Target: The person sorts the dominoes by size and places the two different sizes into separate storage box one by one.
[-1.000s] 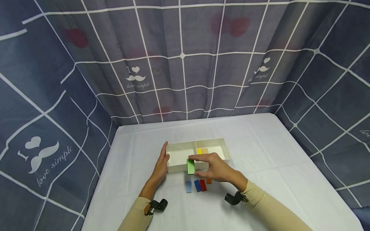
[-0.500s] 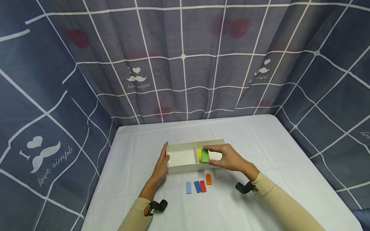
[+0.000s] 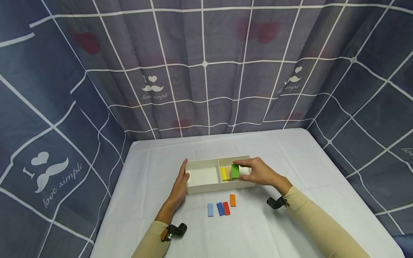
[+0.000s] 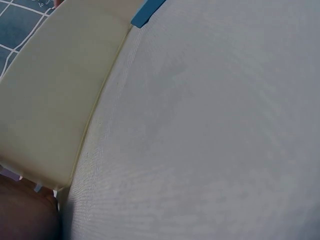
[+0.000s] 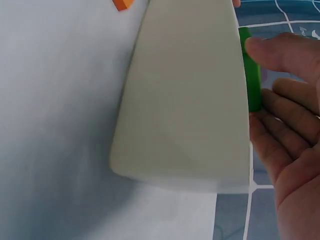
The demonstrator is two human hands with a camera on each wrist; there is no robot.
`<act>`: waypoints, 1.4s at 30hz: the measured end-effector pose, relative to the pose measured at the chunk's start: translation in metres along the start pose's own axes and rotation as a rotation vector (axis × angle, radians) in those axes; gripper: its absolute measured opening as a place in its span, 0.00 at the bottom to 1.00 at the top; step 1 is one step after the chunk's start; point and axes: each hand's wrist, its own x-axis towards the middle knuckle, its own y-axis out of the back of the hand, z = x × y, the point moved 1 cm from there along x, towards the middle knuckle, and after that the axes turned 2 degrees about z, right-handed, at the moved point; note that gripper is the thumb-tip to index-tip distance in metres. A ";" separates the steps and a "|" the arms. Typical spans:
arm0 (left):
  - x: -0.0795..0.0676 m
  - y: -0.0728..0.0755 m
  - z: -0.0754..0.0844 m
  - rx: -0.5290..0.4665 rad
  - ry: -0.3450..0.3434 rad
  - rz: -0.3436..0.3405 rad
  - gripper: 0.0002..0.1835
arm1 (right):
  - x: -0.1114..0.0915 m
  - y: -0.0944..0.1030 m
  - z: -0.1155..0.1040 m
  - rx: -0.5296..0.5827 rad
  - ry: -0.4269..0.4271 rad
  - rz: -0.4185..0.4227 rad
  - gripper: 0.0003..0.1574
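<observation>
A cream two-compartment box (image 3: 206, 188) stands on the table. My left hand (image 3: 178, 186) rests against the box's left end with its fingers straight. My right hand (image 3: 262, 172) pinches a green block (image 3: 235, 171) between thumb and fingers, inside or just above the right compartment. Left of it in that compartment are a yellow block (image 3: 223, 174) and a tan block (image 3: 228, 173). In the right wrist view the box's front wall hides the lower part of the green block (image 5: 253, 82).
Before the box lie a light blue block (image 3: 210, 210), a dark blue block (image 3: 221, 209), a red block (image 3: 226, 208) and an orange block (image 3: 232, 200). White cloth (image 3: 155, 157) covers the table. Grid-patterned curtains (image 3: 180, 82) surround it.
My right hand has carried the green block from in front of the box's middle rightward and back, past the yellow and tan blocks. My left hand has stayed at the box's left end.
</observation>
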 end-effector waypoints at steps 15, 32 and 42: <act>0.000 0.000 0.001 0.015 -0.023 0.005 0.34 | 0.016 0.002 0.012 -0.144 -0.001 -0.157 0.38; 0.000 0.001 -0.002 0.013 -0.026 -0.004 0.34 | 0.032 -0.008 0.015 -0.266 0.000 -0.243 0.38; 0.000 0.001 0.000 0.009 -0.009 -0.003 0.34 | 0.036 -0.010 0.012 -0.287 0.015 -0.267 0.37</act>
